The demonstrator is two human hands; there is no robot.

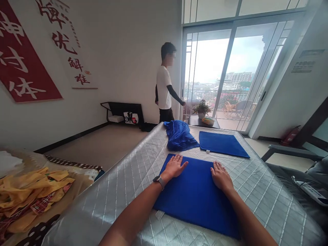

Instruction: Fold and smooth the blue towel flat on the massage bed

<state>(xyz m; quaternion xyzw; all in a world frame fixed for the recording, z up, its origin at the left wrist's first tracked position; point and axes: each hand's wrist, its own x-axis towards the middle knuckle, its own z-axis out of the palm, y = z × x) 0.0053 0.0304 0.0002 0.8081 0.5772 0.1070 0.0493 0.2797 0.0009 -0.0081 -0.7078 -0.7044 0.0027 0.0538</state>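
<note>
A blue towel (pixel 196 194) lies flat and folded on the silver quilted table (pixel 123 191) in front of me. My left hand (pixel 174 166) rests flat on its far left part, fingers stretched out, with a watch on the wrist. My right hand (pixel 220 176) lies flat on its far right part, fingers together and extended. Farther back a second folded blue towel (pixel 221 143) lies flat. To its left sits a crumpled heap of blue towels (pixel 179 135).
A person in a white shirt (pixel 165 89) stands by the glass sliding door (pixel 225 75). A small black table with a potted plant (pixel 202 109) stands behind the silver table. Yellow cloths (pixel 30 194) lie at the left. A fire extinguisher (pixel 290 136) sits at the right wall.
</note>
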